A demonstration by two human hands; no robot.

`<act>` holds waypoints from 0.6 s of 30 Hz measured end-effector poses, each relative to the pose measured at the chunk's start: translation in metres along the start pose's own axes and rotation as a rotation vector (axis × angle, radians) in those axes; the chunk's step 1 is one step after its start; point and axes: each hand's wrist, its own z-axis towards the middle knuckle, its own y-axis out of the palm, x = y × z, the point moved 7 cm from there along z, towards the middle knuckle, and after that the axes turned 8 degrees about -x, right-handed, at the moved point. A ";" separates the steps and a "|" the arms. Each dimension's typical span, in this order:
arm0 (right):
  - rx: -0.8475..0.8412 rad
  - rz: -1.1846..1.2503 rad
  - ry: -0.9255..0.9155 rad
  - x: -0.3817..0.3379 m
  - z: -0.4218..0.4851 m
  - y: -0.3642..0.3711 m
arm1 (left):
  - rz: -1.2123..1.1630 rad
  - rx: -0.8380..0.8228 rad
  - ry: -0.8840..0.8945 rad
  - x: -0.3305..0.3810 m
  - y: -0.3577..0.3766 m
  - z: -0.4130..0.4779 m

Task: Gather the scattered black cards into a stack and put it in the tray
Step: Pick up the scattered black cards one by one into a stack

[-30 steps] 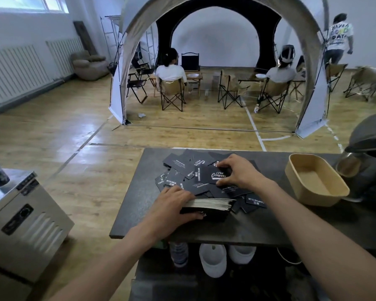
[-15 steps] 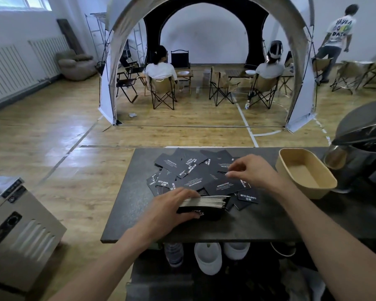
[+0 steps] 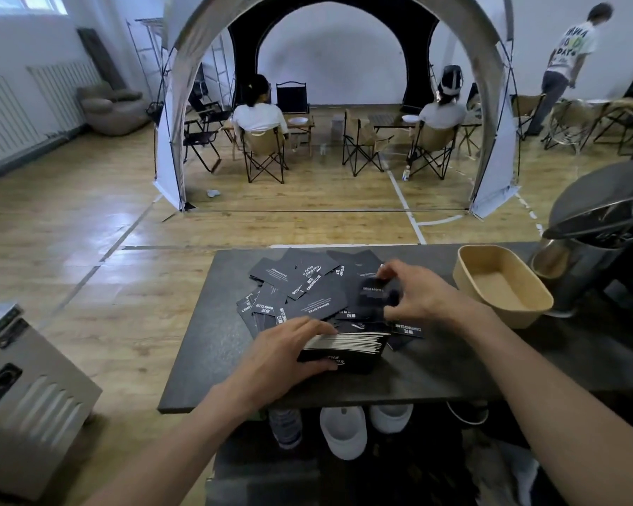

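1. Wooden flooring and a grey-and-white arched tent (image 3: 490, 85) fill the background, where two people in white tops sit on folding camp chairs.
2. Nearer the camera, a dark grey slab worktop (image 3: 205, 359) carries the task's things.
3. Loose black cards with white print (image 3: 307, 286) lie overlapping in a heap around the middle of the worktop, reaching toward its far edge.
4. A thick stack of black cards with pale edges (image 3: 348, 346) sits against the near side of that heap, toward the worktop's near edge.
5. The left hand (image 3: 282, 356) grips this stack, with its fingers curled over the top and its thumb against the near side.
6. The right hand (image 3: 417, 294) is over the right part of the heap, pinching a single blurred black card (image 3: 375, 294) between thumb and fingertips.
7. A tan oval paper tray (image 3: 527, 315) stands toward the worktop's far right corner, apart from the stack.
8. A dark rounded machine (image 3: 607, 228) stands just beside the tray, at the worktop's right edge.
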 end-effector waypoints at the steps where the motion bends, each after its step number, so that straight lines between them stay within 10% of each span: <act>1: 0.049 0.131 -0.037 -0.001 -0.004 -0.006 | 0.002 0.004 0.000 -0.001 0.000 0.000; 12: -0.078 1.128 -0.239 -0.013 -0.021 -0.018 | 0.006 0.029 0.003 -0.002 0.003 -0.004; 18: 0.015 0.244 -0.154 -0.032 -0.019 -0.016 | 0.012 0.012 0.018 -0.005 0.003 -0.007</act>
